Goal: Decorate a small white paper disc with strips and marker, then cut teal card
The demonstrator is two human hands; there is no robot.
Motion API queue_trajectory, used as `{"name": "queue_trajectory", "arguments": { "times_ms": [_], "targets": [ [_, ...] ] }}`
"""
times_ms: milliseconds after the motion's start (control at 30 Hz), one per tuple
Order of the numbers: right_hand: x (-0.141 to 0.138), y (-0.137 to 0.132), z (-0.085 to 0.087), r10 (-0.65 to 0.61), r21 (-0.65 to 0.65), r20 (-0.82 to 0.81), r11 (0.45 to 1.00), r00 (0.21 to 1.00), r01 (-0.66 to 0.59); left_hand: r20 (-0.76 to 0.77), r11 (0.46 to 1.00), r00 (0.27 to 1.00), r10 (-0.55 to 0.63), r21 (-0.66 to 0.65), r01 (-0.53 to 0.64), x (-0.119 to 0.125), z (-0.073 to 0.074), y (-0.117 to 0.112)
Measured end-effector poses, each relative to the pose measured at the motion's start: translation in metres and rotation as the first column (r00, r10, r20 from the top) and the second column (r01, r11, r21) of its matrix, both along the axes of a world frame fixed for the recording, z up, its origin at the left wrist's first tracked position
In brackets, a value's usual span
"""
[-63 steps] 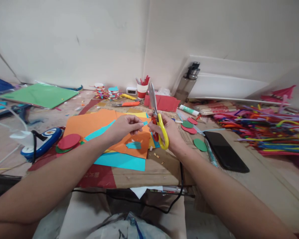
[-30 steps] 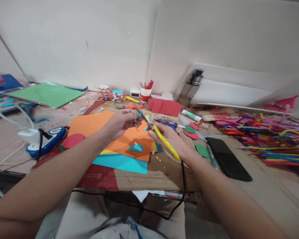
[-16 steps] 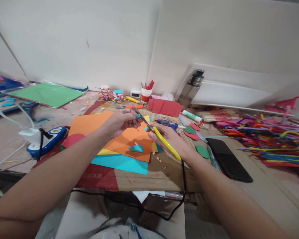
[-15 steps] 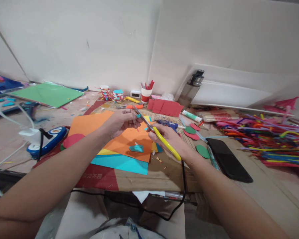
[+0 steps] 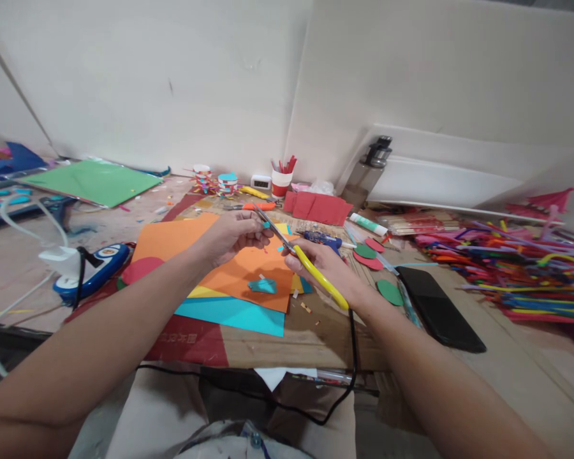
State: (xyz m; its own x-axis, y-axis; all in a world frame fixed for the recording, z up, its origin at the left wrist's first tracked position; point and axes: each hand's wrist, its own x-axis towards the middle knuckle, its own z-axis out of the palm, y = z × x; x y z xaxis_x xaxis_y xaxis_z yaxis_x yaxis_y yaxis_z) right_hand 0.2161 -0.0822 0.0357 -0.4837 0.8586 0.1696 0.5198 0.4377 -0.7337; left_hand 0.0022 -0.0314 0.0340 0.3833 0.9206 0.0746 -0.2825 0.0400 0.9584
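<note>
My right hand (image 5: 316,258) is closed on yellow-handled scissors (image 5: 321,278), whose blades point up and left. Between the fingertips of my left hand (image 5: 242,234) is a small blue paper piece (image 5: 266,225), right at the blades. Both hands are above orange paper sheets (image 5: 172,239) that overlap a yellow sheet and a blue sheet (image 5: 234,315). A crumpled blue paper scrap (image 5: 262,285) lies on the orange paper below my hands. Whether the blades are touching the small piece I cannot tell.
Beyond my right hand lie a blue glue gun (image 5: 323,239), a glue stick (image 5: 368,224), green and red paper circles (image 5: 389,292) and a black phone (image 5: 440,307). Pipe cleaners (image 5: 516,268) are heaped at the right. A black cable (image 5: 353,357) hangs over the table's front edge.
Almost nothing differs. Both hands, the scissors and the small blue paper piece stay in nearly the same place; the view has shifted very slightly.
</note>
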Motion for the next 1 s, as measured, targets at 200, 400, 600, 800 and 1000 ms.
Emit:
{"name": "queue_trajectory", "arguments": {
  "times_ms": [200,400,600,800,1000],
  "targets": [
    [-0.0001,-0.0001,0.0016,-0.004,-0.004,0.016,1.000,1.000,0.004,-0.026,1.000,0.999,0.019,0.003,-0.019,0.0001,0.0025,-0.0021],
    [-0.0009,-0.0003,0.0030,-0.009,-0.006,0.025,1.000,1.000,0.010,-0.058,0.999,0.998,0.012,0.034,-0.010,-0.0019,-0.0009,-0.0001],
    [-0.0007,0.0006,0.0022,0.000,0.004,0.022,1.000,1.000,0.000,-0.081,0.999,0.997,0.011,0.035,-0.008,-0.0025,-0.0017,0.0009],
    [-0.0007,0.0012,0.0000,-0.023,0.011,0.014,1.000,1.000,0.023,-0.057,1.000,0.998,0.022,0.018,-0.021,-0.0026,-0.0010,0.0008],
    [-0.0015,0.0009,0.0003,-0.019,-0.001,-0.031,1.000,0.999,0.019,-0.045,1.000,0.999,0.024,-0.002,-0.024,-0.0034,0.0000,0.0006]
  ]
}}
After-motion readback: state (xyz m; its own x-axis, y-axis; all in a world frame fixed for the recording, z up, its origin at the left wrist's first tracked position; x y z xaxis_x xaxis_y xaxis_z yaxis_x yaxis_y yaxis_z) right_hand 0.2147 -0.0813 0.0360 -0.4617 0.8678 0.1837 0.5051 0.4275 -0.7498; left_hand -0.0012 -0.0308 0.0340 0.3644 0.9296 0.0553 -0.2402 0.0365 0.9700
